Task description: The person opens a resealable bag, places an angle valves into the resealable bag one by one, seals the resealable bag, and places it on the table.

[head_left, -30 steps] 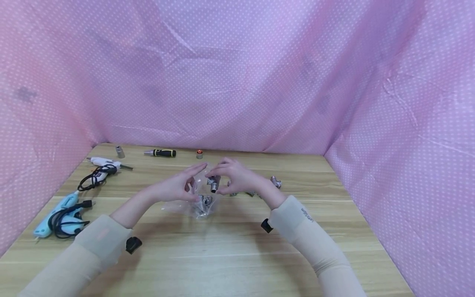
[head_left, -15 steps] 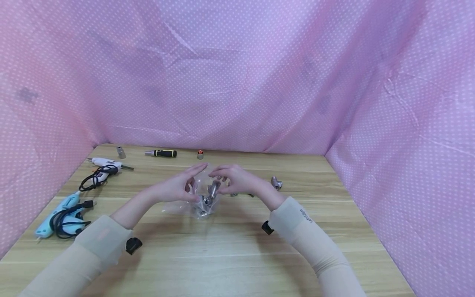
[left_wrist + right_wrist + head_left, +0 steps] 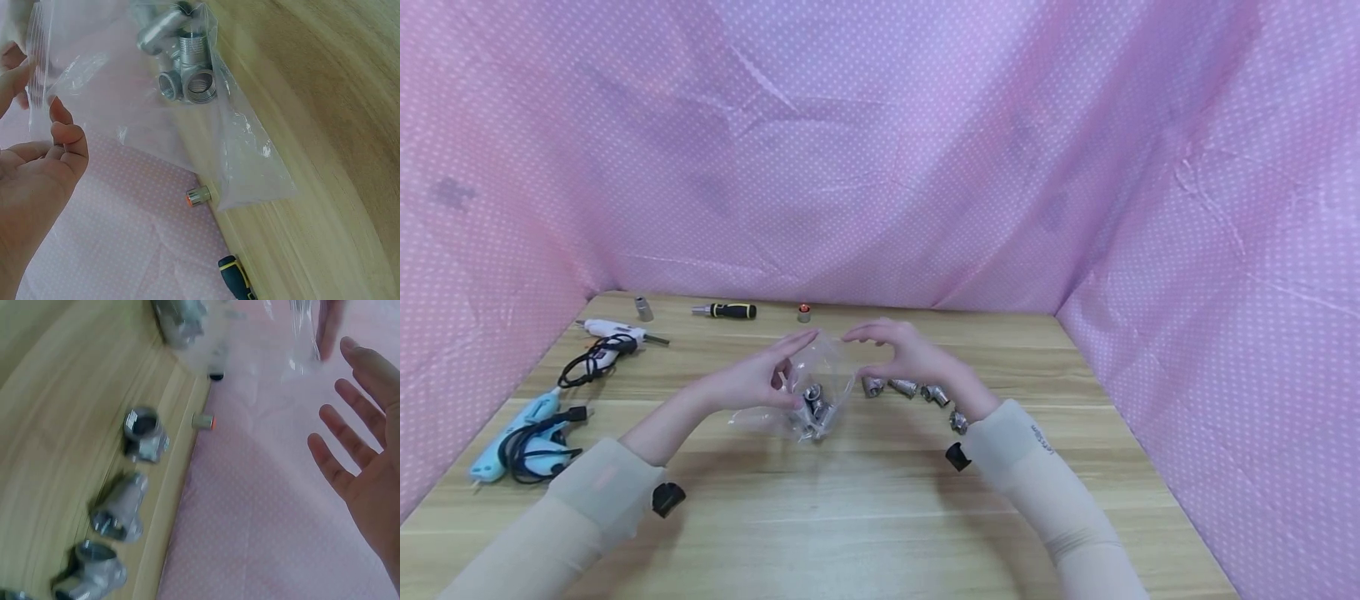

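Holding a clear bag point(image 3: 829, 360) at its mouth, my left hand point(image 3: 747, 379) sits at the bag's 9 o'clock, over the middle of the wooden table point(image 3: 850, 533). Through the plastic I see bagged fittings point(image 3: 194, 70) heaped at the bottom; they overlap, so I can't count them. I judge the bagging partly done: four loose fittings point(image 3: 902, 388) lie on the wood between 3 and 4 o'clock from the bag, outside it.

My left thumb and index finger stand wide apart, the other fingers bent in at the bag's edge; their exact pinch is hard to make out. My right hand point(image 3: 913, 357), at 2 o'clock, has nothing in it, thumb and fingers parted just beside the mouth; I can't tell whether they touch the plastic.

Farther out, an orange-ended cylinder point(image 3: 804, 314) lies at 12, a screwdriver point(image 3: 732, 311) near 11, a white corded tool point(image 3: 612, 327) near 10, and a blue corded tool point(image 3: 496, 457) at 9.
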Tool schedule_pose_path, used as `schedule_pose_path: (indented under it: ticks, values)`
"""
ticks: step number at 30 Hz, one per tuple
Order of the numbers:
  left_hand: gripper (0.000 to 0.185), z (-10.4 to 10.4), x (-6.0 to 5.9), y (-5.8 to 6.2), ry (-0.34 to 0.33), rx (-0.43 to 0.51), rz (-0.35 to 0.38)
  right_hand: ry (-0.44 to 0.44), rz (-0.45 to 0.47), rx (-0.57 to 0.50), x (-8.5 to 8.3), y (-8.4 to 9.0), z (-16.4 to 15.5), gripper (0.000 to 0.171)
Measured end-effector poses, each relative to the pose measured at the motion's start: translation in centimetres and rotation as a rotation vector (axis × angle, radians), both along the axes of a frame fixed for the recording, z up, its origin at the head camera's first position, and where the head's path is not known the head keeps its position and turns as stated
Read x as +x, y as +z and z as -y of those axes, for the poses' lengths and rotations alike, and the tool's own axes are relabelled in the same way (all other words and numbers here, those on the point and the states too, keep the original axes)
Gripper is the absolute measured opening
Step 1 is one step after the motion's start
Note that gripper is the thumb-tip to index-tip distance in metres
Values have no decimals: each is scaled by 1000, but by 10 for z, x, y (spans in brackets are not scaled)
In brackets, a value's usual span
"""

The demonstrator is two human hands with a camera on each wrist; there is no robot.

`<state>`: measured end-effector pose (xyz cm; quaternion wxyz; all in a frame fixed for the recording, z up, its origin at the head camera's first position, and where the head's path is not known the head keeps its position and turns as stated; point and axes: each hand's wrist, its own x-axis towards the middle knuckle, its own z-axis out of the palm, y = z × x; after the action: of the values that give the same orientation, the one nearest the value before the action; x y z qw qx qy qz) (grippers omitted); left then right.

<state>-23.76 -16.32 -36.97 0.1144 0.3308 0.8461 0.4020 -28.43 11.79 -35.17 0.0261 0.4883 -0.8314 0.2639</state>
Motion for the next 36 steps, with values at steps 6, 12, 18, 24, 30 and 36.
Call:
schedule_pose_path:
  ticks: [6, 12, 18, 24, 30, 36]
  values:
    - [103, -1, 0, -1, 4, 5, -5, -67, 46, 44, -12, -12, -15, 54]
    - [103, -1, -1, -1, 7, 1, -8, -141, 82, 157, -29, -41, -20, 56]
    - [102, 0, -3, -1, 9, 3, -5, -138, 141, 211, -40, -63, -20, 61]
    - [103, 0, -3, -2, 11, 6, -3, -84, 108, 304, -42, -73, -16, 63]
    - [102, -1, -2, -1, 18, 7, 3, -121, 102, 348, -44, -80, -15, 54]
    - [101, -1, -2, -1, 13, 16, 6, -148, 142, 303, -43, -81, -17, 52]
